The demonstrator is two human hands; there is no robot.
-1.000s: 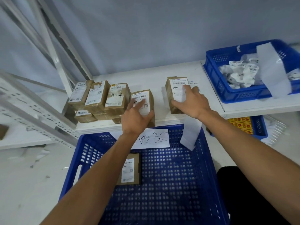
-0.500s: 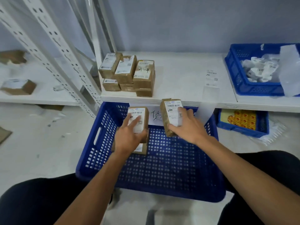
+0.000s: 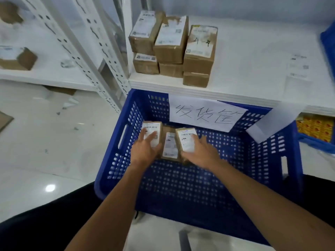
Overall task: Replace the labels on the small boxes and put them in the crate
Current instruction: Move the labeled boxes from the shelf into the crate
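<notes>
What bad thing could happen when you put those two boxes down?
The right box looks tilted beside the middle box, so it might land on it and sit crooked. The stack on the shelf sits near the edge above the crate; a bump could knock one in.

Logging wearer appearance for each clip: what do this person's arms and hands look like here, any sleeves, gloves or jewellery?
The left forearm and right forearm are bare to the frame edge, with no sleeve showing. The left hand and right hand wear no gloves, and no watch, bracelet or ring is visible. The only clothing in view is black fabric over the legs at the bottom.
</notes>
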